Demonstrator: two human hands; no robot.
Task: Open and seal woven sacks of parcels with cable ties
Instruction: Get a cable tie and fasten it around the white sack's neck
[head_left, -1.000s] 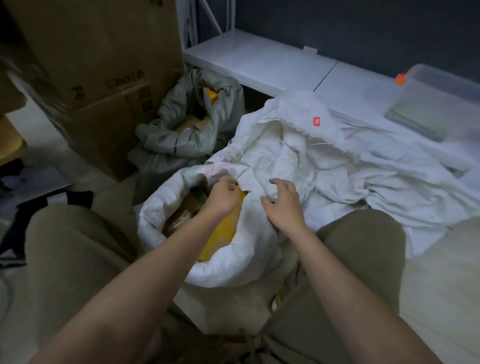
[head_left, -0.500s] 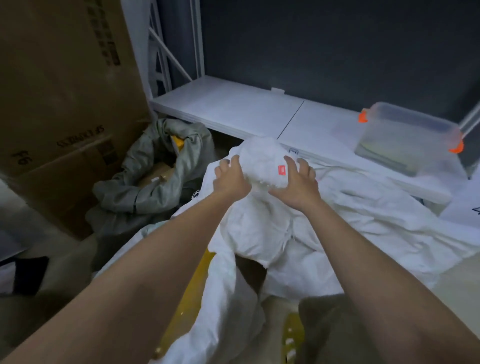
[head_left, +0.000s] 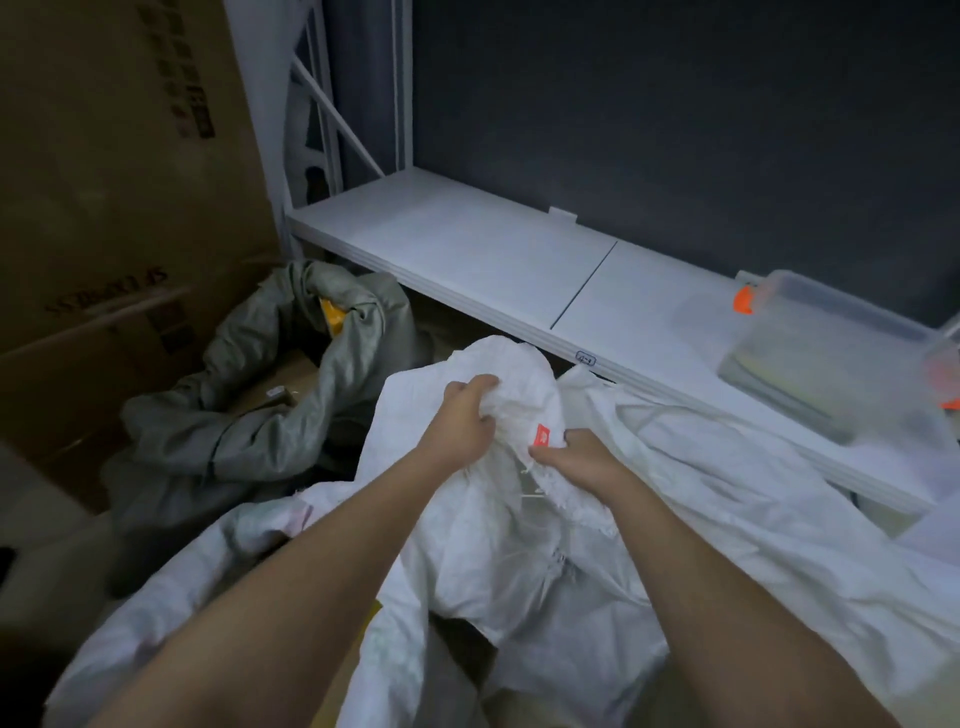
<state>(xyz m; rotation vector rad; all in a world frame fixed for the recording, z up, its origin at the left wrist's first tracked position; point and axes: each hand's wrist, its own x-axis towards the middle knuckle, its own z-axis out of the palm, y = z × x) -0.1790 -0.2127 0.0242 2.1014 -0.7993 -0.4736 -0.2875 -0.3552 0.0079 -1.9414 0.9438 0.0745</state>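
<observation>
A white woven sack (head_left: 498, 561) with a small red tag (head_left: 542, 435) is bunched up in front of me. My left hand (head_left: 460, 423) grips the gathered fabric near the sack's top. My right hand (head_left: 582, 460) pinches the frayed edge just right of the red tag. Loose white threads hang between the two hands. Below them lies another white sack (head_left: 218, 577), its mouth open and something yellow (head_left: 370, 618) showing inside. No cable tie can be made out.
A grey sack (head_left: 270, 415) with a yellow parcel (head_left: 331, 318) sits at the left by large cardboard boxes (head_left: 104, 218). A low white shelf (head_left: 498, 260) runs behind, with a clear plastic tub (head_left: 841, 364) with orange clips at right. More white sacks (head_left: 753, 499) lie at the right.
Both hands left the open sack's mouth and took the tagged sack's top. Since half a second ago they have pulled that bunch down toward me, the right hand now below the tag.
</observation>
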